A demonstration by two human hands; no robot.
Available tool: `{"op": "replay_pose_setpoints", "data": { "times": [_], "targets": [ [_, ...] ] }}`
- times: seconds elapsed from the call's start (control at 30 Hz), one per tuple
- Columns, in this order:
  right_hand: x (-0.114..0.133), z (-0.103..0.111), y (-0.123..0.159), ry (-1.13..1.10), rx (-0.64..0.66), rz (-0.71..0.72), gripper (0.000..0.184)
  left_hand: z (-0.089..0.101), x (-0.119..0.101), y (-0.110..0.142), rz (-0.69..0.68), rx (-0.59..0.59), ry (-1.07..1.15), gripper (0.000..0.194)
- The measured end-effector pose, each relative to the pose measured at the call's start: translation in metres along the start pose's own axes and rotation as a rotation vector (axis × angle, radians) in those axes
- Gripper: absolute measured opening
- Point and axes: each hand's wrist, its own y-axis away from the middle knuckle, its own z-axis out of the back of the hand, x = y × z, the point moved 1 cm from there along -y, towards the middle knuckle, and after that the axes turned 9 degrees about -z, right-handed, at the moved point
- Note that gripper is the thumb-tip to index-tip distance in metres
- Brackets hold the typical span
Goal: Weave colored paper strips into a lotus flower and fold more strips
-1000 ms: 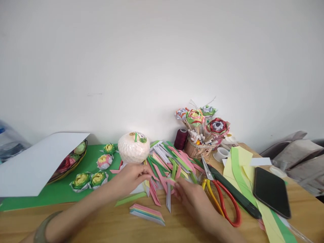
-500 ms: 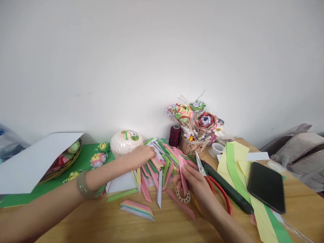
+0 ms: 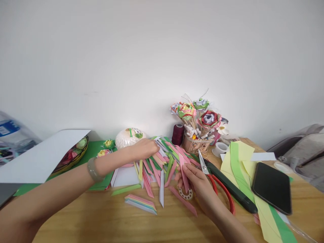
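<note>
Pink paper strip [image 3: 181, 162], long, narrow and flat, stands slightly tilted in the right hand [image 3: 196, 180], pinched by thumb and fingers, near the paper pile [image 3: 155, 165]. Left hand [image 3: 147, 148] bends over this pile; its grip cannot be told.

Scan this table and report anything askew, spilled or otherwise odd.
A white sheet slants over the basket, hiding part of it. The folded strips lie jumbled, unlike the neat stack nearer the camera. The black phone overlaps yellow paper. I see nothing spilled or damaged.
</note>
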Motion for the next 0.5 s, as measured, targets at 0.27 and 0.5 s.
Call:
{"op": "replay_pose_setpoints", "data": {
  "times": [0.27,0.5],
  "targets": [
    [0.0,-0.004,0.001,-0.059,-0.007,0.001,0.029,-0.003,-0.006,0.001,-0.121,0.021,-0.035,0.016],
    [-0.004,-0.003,-0.001,-0.1,-0.019,-0.013,0.03,-0.014,-0.004,-0.002,-0.149,0.015,0.004,0.016]
  ]
}}
